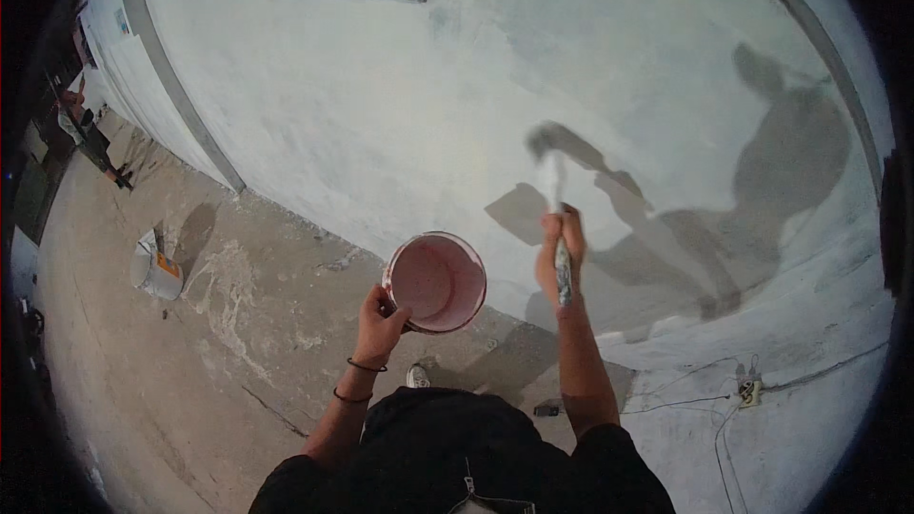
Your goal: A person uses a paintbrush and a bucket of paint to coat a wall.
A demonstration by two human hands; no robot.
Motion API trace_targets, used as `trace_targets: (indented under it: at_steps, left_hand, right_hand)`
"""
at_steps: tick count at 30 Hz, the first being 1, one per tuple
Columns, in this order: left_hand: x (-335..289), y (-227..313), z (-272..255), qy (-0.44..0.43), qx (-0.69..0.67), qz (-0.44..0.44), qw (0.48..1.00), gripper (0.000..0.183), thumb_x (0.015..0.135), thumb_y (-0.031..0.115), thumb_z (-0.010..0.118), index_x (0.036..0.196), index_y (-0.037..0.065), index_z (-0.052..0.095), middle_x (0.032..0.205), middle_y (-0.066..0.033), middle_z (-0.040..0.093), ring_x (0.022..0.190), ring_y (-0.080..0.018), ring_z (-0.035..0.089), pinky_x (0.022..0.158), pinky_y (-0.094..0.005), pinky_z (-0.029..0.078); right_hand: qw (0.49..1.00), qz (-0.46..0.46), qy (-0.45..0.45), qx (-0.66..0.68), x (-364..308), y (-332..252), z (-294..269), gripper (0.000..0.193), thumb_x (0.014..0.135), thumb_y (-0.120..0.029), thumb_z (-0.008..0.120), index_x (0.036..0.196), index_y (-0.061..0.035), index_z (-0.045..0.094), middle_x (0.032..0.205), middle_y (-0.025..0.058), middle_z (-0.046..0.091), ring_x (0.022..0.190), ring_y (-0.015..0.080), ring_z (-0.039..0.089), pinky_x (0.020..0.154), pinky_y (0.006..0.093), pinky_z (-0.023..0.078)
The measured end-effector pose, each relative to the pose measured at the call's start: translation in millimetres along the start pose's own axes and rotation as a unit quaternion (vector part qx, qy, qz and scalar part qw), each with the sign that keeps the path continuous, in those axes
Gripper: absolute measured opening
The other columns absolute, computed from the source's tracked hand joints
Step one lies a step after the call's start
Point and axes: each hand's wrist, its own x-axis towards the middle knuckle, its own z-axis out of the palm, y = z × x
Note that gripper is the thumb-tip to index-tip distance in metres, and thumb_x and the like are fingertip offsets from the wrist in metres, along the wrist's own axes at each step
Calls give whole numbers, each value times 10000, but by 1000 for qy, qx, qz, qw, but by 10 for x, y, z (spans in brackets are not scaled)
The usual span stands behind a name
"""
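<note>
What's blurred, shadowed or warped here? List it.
Head view: the brush in the right hand smears at its tip, likely from motion; head view: a person-shaped shadow darkens the white wall; head view: the grey strip at right bows and corners go black.

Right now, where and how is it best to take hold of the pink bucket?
Take the pink bucket by its rim, probably from the near left side, thumb over the edge, as the left grip does. Its round mouth faces the camera, so that thin edge is exposed and seems easy to pinch.
</note>
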Motion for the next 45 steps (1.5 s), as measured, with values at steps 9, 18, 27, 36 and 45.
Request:
trace_targets:
  at_steps: [9, 18, 27, 36, 45]
  left_hand:
    - [4, -287, -254, 9, 84, 67, 994, 189, 773, -8, 665, 901, 35, 532, 783, 21, 517, 688, -61, 497, 607, -231, 459]
    - [118, -379, -30, -67, 11, 65, 996, 253, 760, -46, 667, 970, 32, 550, 895, -7, 598, 806, -76, 555, 727, -246, 473]
    - [13, -280, 318, -159, -12, 127, 979, 248, 801, -75, 635, 974, 47, 506, 936, 3, 577, 846, -77, 561, 735, -255, 479]
    - [31, -415, 344, -107, 49, 93, 989, 229, 781, -32, 669, 922, 52, 510, 837, 33, 536, 740, -41, 488, 630, -211, 422]
    - [23, -325, 343, -80, 10, 18, 997, 252, 788, -21, 668, 892, 46, 448, 820, -2, 521, 732, -60, 516, 608, -242, 509]
  right_hand:
    - [899, 255, -16, 355, -988, -1074, -257, 499, 1030, -433, 381, 1031, 33, 558, 949, 114, 603, 817, 181, 612, 741, 353, 509]
    - [834, 407, -105, 358, -1411, -934, 326, 375, 1024, -383, 447, 986, -26, 557, 876, 66, 614, 741, 141, 608, 700, 304, 524]
    - [846, 452, -98, 264, -1469, -682, 231, 194, 1008, -254, 484, 1040, -79, 561, 842, 11, 562, 665, 83, 523, 571, 254, 454]
    - [839, 435, -37, 325, -1339, -951, -181, 296, 1014, -303, 430, 1085, -79, 610, 673, -27, 509, 551, 55, 456, 488, 222, 346]
    - [791, 460, -46, 401, -1372, -995, -129, 238, 998, -241, 424, 963, -70, 587, 706, -10, 552, 582, 49, 482, 516, 215, 358]
